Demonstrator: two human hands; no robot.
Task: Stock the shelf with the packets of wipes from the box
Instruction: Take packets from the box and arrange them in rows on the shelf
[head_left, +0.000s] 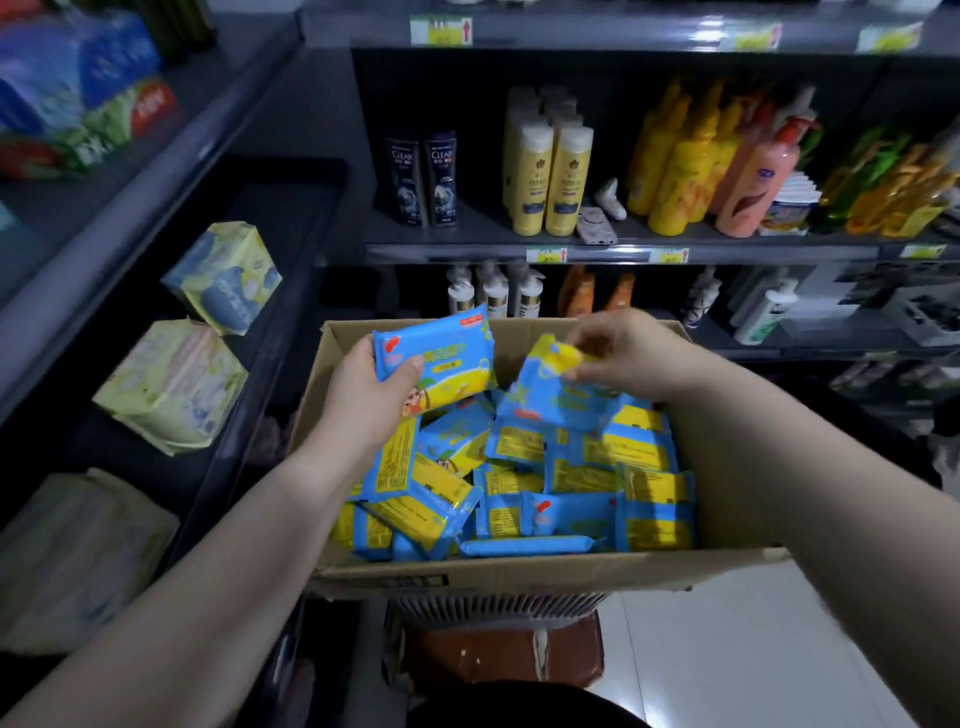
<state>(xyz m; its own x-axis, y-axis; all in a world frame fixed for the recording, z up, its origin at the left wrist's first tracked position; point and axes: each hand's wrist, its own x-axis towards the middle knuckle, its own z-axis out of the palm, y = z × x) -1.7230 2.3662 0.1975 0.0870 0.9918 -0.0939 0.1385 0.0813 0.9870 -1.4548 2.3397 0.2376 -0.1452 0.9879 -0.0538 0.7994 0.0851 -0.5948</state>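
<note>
On the far left, a dark metal shelf (291, 239) carries pale yellow-green soft packs (171, 384), which lie loose and tilted near the box's left side. Next, the left hand (363, 400) grips a blue and yellow plastic packet of wipes (441, 358), thumb across its front and fingers behind. It holds the packet above the far left corner of the open brown cardboard box (519, 574). The box is heaped with many more blue and yellow packets (550, 488), jumbled at all angles, some face up and some showing printed backs. To the right, the right hand (628, 353) pinches a second blue and yellow packet (545, 395) by its upper edge, low over the heap. Behind the box, dark shelving holds black shampoo bottles (423, 179), yellow bottles (550, 182) and, further right, a pink pump bottle (753, 182).
</note>
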